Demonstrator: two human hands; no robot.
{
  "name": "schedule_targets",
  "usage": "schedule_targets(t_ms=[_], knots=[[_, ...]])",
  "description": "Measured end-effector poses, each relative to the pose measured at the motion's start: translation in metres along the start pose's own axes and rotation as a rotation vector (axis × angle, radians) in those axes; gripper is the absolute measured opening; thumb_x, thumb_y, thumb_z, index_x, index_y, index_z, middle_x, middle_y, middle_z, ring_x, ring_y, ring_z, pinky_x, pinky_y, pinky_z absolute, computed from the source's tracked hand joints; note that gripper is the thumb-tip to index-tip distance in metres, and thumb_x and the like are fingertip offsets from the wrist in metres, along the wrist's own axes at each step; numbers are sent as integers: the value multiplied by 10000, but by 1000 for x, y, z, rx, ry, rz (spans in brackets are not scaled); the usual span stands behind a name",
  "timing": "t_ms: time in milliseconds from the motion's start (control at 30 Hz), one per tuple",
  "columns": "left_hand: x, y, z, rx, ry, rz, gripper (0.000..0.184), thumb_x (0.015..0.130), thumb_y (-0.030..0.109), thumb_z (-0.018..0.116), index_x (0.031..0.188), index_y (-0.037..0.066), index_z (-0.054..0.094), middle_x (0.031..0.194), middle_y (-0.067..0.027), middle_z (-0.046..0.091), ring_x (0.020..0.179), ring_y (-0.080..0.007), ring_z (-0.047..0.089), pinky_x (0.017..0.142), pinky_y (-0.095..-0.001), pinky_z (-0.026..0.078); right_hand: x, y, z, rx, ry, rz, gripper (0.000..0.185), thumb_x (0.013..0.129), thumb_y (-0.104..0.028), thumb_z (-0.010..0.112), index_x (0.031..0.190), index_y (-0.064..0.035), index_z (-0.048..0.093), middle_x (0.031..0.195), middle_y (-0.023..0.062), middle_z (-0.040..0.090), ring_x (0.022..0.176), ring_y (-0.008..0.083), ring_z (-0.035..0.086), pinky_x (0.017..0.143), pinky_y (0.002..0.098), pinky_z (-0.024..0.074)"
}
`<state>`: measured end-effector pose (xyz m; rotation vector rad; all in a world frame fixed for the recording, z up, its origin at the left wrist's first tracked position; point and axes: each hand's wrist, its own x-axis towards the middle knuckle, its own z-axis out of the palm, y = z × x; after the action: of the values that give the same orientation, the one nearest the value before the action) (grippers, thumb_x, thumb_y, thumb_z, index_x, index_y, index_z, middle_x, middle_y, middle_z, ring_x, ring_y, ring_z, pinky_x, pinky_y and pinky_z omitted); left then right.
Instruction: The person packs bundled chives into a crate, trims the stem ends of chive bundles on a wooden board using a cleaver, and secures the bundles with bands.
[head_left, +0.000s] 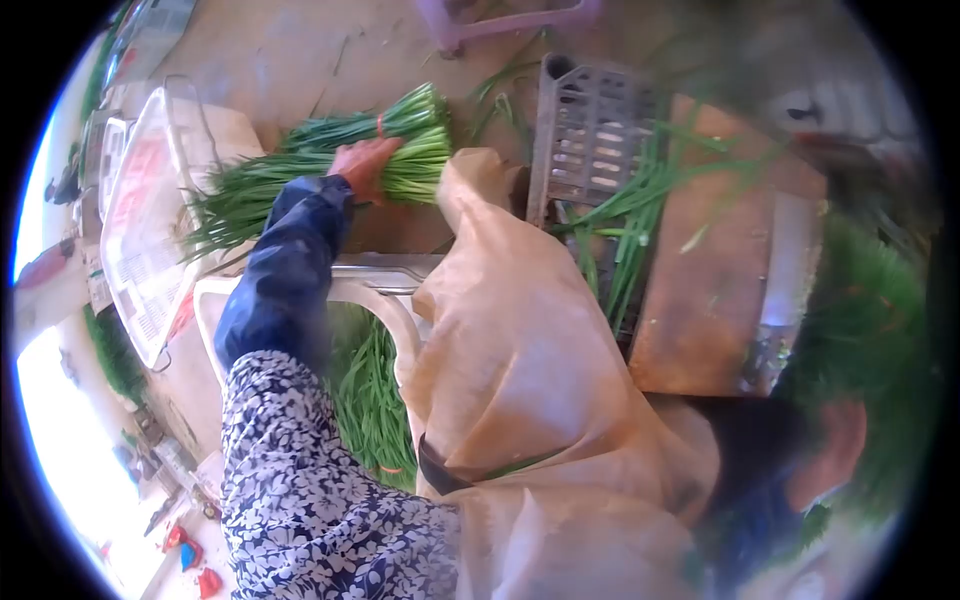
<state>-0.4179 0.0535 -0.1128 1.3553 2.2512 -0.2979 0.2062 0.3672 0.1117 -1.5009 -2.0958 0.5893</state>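
Observation:
My left hand (365, 168), in a dark blue sleeve cover, is closed over a bundle of garlic chives (420, 160) on the ground. Its pale cut ends point right and its green leaves fan out to the left. Against its far side lies another bundle of chives (400, 112), tied with a red band. My right hand (832, 445) is low at the right edge, beside a large blurred heap of greens (860, 310). Blur hides its fingers and anything they might hold.
A white tub (403, 335) with more greens (370, 400) stands by my left arm. Loose leaves (640, 225) lie across a grey plastic crate (600, 130) and a brown board (710, 270). A clear plastic basket (150, 240) is at left, a purple stool (510, 25) at the top.

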Motion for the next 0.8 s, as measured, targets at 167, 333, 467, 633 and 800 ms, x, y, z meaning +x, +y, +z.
schedule_targets(t_ms=[167, 333, 467, 633, 800], knots=[[13, -2, 35, -100, -147, 8, 979, 506, 273, 889, 1348, 185, 396, 1252, -103, 549, 1165, -360, 524, 849, -551, 409, -7, 24, -1, 55, 75, 87, 346, 1008, -82, 446, 1333, 32, 480, 1206, 174, 594, 944, 168, 614, 852, 288, 483], [30, -74, 45, -1, -538, -166, 964, 567, 265, 827, 1403, 106, 373, 1371, -143, 467, 1258, -365, 465, 1007, -467, 412, -1, 38, 17, 53, -33, 28, 357, 1011, -102, 450, 1341, 32, 471, 1201, 159, 592, 941, 159, 604, 847, 285, 474], [53, -81, 43, -204, 97, -236, 933, 618, 272, 772, 1427, 81, 348, 1428, -146, 423, 1300, -351, 429, 1049, -443, 385, 5, 27, 35, 76, -76, 80, 362, 1008, -105, 458, 1339, 39, 472, 1200, 153, 594, 933, 157, 600, 840, 279, 472], [108, -66, 50, -122, 309, -188, 879, 680, 354, 708, 1433, 87, 341, 1441, -175, 396, 1344, -341, 367, 1106, -503, 276, 8, 26, 42, -43, -147, 31, 352, 1004, -104, 463, 1325, 40, 489, 1181, 147, 607, 916, 150, 598, 820, 272, 475], [113, -9, 52, -197, 45, -157, 814, 718, 346, 702, 1421, 93, 380, 1412, -152, 463, 1336, -324, 403, 1100, -506, 283, 4, 21, 28, -172, -128, 131, 364, 964, -101, 500, 1298, 42, 508, 1138, 161, 634, 890, 171, 623, 814, 283, 491]])
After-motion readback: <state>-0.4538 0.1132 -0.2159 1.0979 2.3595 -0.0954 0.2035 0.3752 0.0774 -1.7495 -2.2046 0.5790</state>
